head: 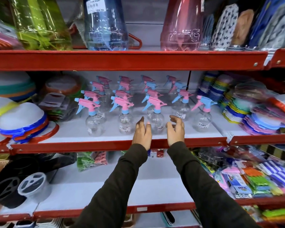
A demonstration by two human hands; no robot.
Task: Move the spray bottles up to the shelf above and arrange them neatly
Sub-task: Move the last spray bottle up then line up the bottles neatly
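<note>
Now both hands, left (142, 133) & right (175, 130), grips released, flank a front-row spray bottle (155, 118) on the middle shelf (105, 143), not quite touching.

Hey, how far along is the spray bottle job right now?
The spray bottles stand in neat rows on the middle shelf, so the arranging looks mostly done. Both hands are empty: the left hand and right hand flank a front bottle. Only the lone bottle at far right looks left to line up.

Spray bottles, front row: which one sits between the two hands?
The front-row bottle third from the left, pink trigger head; left hand and right hand flank it, both open, neither touching.
</note>
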